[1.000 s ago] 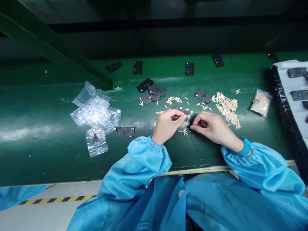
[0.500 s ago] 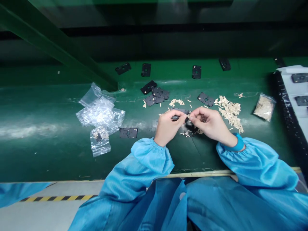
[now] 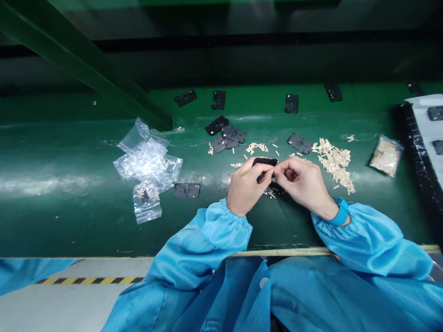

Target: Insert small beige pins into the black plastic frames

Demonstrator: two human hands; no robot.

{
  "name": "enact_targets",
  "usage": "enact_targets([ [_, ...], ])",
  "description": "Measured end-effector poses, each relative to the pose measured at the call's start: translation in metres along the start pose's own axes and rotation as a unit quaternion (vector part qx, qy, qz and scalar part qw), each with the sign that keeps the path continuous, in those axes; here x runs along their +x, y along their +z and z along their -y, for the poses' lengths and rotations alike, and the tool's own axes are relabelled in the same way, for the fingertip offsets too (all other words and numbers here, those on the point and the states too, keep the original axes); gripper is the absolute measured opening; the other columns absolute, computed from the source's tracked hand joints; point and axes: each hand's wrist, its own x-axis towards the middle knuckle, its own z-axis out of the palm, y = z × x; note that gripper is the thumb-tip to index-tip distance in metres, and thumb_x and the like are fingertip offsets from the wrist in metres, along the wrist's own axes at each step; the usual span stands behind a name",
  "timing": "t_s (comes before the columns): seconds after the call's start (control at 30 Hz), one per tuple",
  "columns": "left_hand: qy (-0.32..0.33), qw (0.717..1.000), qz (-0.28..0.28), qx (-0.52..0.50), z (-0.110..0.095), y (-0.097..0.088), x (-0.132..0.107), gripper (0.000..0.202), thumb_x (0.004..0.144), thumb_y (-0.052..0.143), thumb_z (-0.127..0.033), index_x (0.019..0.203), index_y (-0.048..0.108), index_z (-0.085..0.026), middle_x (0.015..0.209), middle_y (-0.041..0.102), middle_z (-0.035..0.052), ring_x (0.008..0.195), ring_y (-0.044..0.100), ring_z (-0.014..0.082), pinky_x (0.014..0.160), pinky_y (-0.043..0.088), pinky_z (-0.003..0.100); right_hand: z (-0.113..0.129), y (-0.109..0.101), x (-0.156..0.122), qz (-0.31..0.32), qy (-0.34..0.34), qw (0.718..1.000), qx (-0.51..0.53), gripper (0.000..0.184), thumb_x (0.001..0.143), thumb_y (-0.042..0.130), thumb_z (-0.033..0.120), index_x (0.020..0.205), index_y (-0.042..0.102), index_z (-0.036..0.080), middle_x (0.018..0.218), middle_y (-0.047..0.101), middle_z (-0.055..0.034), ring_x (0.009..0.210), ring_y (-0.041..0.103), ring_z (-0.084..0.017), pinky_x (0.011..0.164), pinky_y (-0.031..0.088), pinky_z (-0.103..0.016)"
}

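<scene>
My left hand (image 3: 246,186) holds a small black plastic frame (image 3: 265,162) up off the bench between thumb and fingers. My right hand (image 3: 300,182) meets it, its fingertips pinching at the frame's right end. Whatever they grip there is mostly hidden by my fingers. Below my hands lies a dark piece (image 3: 275,189) among a few cream slivers. Nearest my right hand is a heap of cream plastic scraps (image 3: 334,161). Several more black frames (image 3: 226,138) lie in a loose group beyond my left hand.
The green curved bench (image 3: 69,216) carries a row of black frames along its far part, clear plastic bags (image 3: 147,163) at left, and a bag of cream pieces (image 3: 386,156) at right. A white tray (image 3: 427,127) holding black frames sits at far right.
My hands have drawn closer together and the black frame now sits higher, clear of the bench. The whole scene has shifted slightly right in view.
</scene>
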Motion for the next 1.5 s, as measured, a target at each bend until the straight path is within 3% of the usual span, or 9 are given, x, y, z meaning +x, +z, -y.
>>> enact_targets([
  [0.13,-0.005,1.000,0.002,0.001,0.001,0.001,0.000,0.013,0.090,0.065,-0.016,0.091,0.076,-0.023,0.096,0.071,0.0026,0.081,0.069,0.0130,0.073,0.055,0.023,0.001,-0.001,-0.002,0.002,-0.007,1.000,0.002,0.009,0.090,0.064,0.022,0.082,0.068,0.020,0.071,0.064,-0.0014,0.060,0.054,-0.014,0.057,0.043,-0.028],
  [0.27,0.021,1.000,0.010,0.002,0.001,0.000,0.000,0.013,0.093,0.064,-0.019,0.097,0.076,-0.024,0.104,0.074,0.0037,0.095,0.072,0.0158,0.083,0.055,0.026,0.000,-0.002,-0.002,-0.009,0.021,1.000,0.014,0.010,0.092,0.066,0.025,0.086,0.071,0.020,0.069,0.064,-0.0007,0.056,0.053,-0.013,0.056,0.042,-0.028],
  [0.53,0.078,0.993,0.021,0.087,0.002,0.001,-0.005,0.015,0.097,0.059,-0.019,0.094,0.073,-0.023,0.120,0.073,0.0032,0.099,0.072,0.0151,0.080,0.054,0.024,0.001,0.003,-0.009,-0.005,-0.033,0.992,-0.118,0.014,0.096,0.060,0.023,0.086,0.070,0.021,0.074,0.065,-0.0030,0.062,0.057,-0.015,0.060,0.042,-0.030],
  [0.8,-0.031,0.999,0.000,-0.026,0.002,0.002,0.000,0.013,0.087,0.064,-0.014,0.087,0.075,-0.022,0.096,0.070,0.0021,0.082,0.069,0.0123,0.077,0.060,0.024,0.002,0.001,-0.006,-0.008,-0.010,0.999,-0.043,0.007,0.089,0.063,0.019,0.084,0.068,0.021,0.074,0.065,-0.0023,0.061,0.056,-0.015,0.058,0.044,-0.029],
  [1.0,-0.084,0.991,-0.085,-0.062,0.003,-0.006,0.009,0.017,0.093,0.060,-0.021,0.087,0.076,-0.021,0.096,0.070,0.0029,0.084,0.069,0.0124,0.075,0.063,0.024,-0.006,-0.008,0.000,0.006,0.073,0.993,0.091,0.003,0.084,0.066,0.020,0.084,0.069,0.019,0.067,0.061,0.0001,0.056,0.050,-0.012,0.053,0.040,-0.028],
  [1.1,-0.081,0.993,-0.052,-0.065,0.002,-0.007,0.008,0.017,0.093,0.064,-0.027,0.085,0.077,-0.019,0.096,0.069,0.0045,0.082,0.070,0.0125,0.076,0.063,0.023,-0.007,-0.010,0.001,0.020,0.085,0.989,0.122,0.004,0.084,0.068,0.023,0.083,0.069,0.019,0.068,0.062,-0.0004,0.056,0.050,-0.012,0.052,0.039,-0.028],
  [1.27,-0.103,0.980,0.023,-0.166,0.002,-0.005,0.009,0.019,0.089,0.068,-0.023,0.106,0.077,-0.020,0.119,0.068,0.0077,0.094,0.073,0.0147,0.080,0.065,0.027,-0.003,-0.011,0.000,0.025,0.082,0.988,0.125,0.008,0.087,0.068,0.027,0.084,0.069,0.019,0.068,0.060,-0.0007,0.057,0.049,-0.012,0.052,0.038,-0.028],
  [1.4,-0.102,0.982,0.044,-0.150,0.002,-0.005,0.011,0.005,0.087,0.072,-0.022,0.086,0.076,-0.020,0.095,0.072,0.0043,0.088,0.070,0.0162,0.075,0.065,0.029,-0.005,-0.011,0.001,0.031,0.070,0.990,0.115,0.009,0.089,0.066,0.028,0.086,0.069,0.020,0.069,0.059,-0.0005,0.057,0.050,-0.013,0.053,0.039,-0.029],
  [1.5,-0.091,0.984,0.036,-0.148,0.004,-0.005,0.010,0.006,0.086,0.070,-0.017,0.084,0.075,-0.020,0.089,0.070,0.0021,0.081,0.068,0.0142,0.070,0.064,0.027,-0.008,-0.013,0.002,0.033,0.052,0.995,0.076,0.012,0.088,0.066,0.024,0.100,0.067,0.021,0.071,0.057,0.0007,0.059,0.052,-0.014,0.055,0.041,-0.029],
])
